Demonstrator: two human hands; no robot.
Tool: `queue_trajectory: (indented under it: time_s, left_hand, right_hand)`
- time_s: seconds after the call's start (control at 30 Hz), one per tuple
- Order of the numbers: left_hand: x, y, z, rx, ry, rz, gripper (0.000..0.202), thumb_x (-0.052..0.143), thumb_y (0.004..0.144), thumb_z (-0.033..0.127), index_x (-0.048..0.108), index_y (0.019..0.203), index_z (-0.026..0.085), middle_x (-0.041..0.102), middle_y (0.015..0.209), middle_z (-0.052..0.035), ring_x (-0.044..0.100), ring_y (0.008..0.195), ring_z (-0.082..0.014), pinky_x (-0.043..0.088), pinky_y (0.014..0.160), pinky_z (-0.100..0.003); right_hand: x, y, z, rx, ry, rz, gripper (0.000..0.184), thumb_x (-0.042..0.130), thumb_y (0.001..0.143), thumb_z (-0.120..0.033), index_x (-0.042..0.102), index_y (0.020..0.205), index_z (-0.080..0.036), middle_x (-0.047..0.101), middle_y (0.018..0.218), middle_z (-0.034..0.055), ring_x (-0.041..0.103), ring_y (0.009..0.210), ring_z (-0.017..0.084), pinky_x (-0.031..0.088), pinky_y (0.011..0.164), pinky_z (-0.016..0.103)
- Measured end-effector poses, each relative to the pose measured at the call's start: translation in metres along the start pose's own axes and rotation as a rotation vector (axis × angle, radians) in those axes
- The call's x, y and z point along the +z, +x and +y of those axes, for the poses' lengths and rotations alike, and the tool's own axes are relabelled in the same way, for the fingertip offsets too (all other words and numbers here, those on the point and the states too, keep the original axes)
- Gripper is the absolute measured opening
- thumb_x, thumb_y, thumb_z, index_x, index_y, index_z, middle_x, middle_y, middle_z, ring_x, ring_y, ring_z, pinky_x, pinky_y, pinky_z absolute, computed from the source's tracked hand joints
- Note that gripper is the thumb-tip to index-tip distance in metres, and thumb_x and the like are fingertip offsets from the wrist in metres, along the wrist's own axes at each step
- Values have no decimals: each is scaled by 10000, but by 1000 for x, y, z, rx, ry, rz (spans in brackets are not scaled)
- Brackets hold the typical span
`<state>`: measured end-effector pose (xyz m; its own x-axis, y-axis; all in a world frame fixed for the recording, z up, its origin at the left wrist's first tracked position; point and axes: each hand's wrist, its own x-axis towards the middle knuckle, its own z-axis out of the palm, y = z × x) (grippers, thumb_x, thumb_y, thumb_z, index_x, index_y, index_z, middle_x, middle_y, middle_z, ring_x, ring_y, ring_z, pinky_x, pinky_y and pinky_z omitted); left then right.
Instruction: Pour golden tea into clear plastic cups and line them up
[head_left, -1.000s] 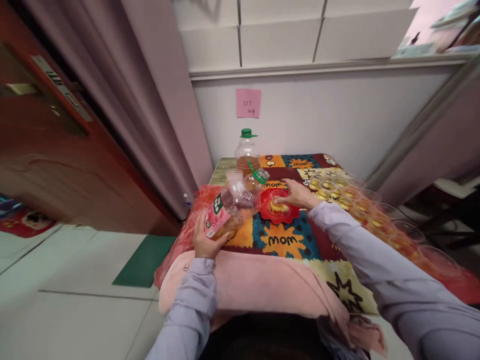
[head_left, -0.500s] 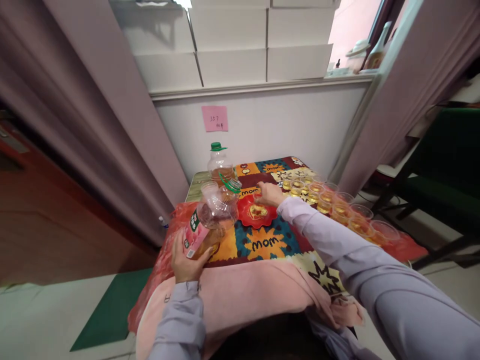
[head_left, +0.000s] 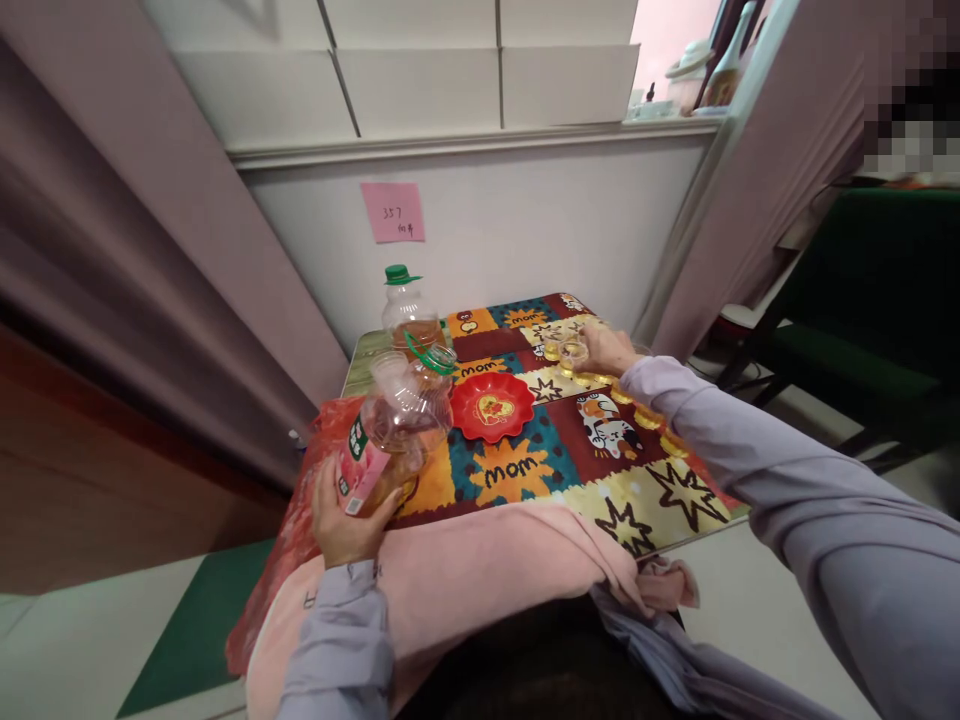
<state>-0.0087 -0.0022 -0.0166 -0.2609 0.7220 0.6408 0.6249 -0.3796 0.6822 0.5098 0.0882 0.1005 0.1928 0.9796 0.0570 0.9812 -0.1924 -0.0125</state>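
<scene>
My left hand (head_left: pixel 346 515) is wrapped round the lower part of a clear plastic juice bottle (head_left: pixel 382 455) with a pink label. Amber liquid is inside, and a green cap ring (head_left: pixel 431 355) hangs at its neck. The bottle leans toward the right, its mouth near the red scalloped plate (head_left: pixel 493 408). At the far right of the table, my right hand (head_left: pixel 607 350) has its fingers round a clear plastic cup (head_left: pixel 574 352), partly hiding it. Cups with yellow liquid (head_left: pixel 637 405) stand in rows beside and beneath the right forearm, mostly covered by it.
A second bottle with a green cap (head_left: pixel 405 310) stands at the back left. Clear plastic cups (head_left: pixel 388 368) show just behind the held bottle. A pink cloth (head_left: pixel 480 555) covers the table's near edge, and red plastic sheeting (head_left: pixel 292 510) hangs at the left.
My right hand has moved from above the red plate to the cups at the far right. My left hand keeps its hold on the bottle. The view has shifted right and down.
</scene>
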Motion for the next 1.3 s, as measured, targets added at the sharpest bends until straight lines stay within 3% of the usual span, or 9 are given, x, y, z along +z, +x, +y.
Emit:
queue_trajectory:
  time_s: [0.1,0.27,0.57,0.73,0.93,1.07,1.3]
  left_hand:
    - [-2,1,-1,10,-7,-15,1109,1037,558,525,604,1533,222,621,1581,-207,562,1485,-485,356,1311,-683]
    - [-2,-1,-8,49,18,-2,1070,1017,613,549,603,1545,225,628,1576,-213,576,1481,-476,371,1305,-679]
    - [-3,-2,-15,30,25,-16,1068,1017,605,549,600,1538,236,623,1577,-197,563,1490,-472,329,1334,-673]
    - [-3,-2,-21,62,91,-18,1057,983,652,564,575,1565,223,615,1591,-198,572,1493,-453,361,1326,-651]
    - [-1,-4,-24,107,146,-11,1101,981,681,559,524,1618,206,628,1578,-206,600,1473,-443,454,1275,-633]
    - [0,-5,-19,136,125,1,1076,983,709,536,525,1624,206,625,1579,-209,602,1474,-442,444,1281,-645]
    - [-2,-8,-20,147,147,-1,1062,968,703,581,539,1600,206,636,1561,-217,609,1468,-444,445,1277,-655]
  right_hand:
    - [15,-2,5,-3,-15,-6,828,819,882,-495,553,1561,-103,797,1286,230,735,1198,379,463,992,437]
    - [28,-1,8,-16,-38,-6,734,765,907,-428,572,1538,-106,809,1253,224,733,1210,369,415,1069,459]
    - [31,1,14,-37,-76,-9,700,776,847,-384,627,1479,-123,828,1194,220,732,1161,387,357,1116,516]
    - [34,-2,18,-66,-79,-3,648,773,843,-478,711,1400,-154,838,1155,200,729,1154,393,360,1134,539]
    - [37,-1,28,-122,-72,-10,610,793,851,-513,764,1385,-220,828,1232,175,680,1275,417,234,1254,707]
    - [40,1,32,-168,-39,14,590,844,857,-456,777,1372,-175,812,1262,209,642,1331,425,168,1258,791]
    - [49,-8,34,-232,5,113,487,906,867,-359,798,1290,-144,811,1230,268,668,1290,451,264,1192,793]
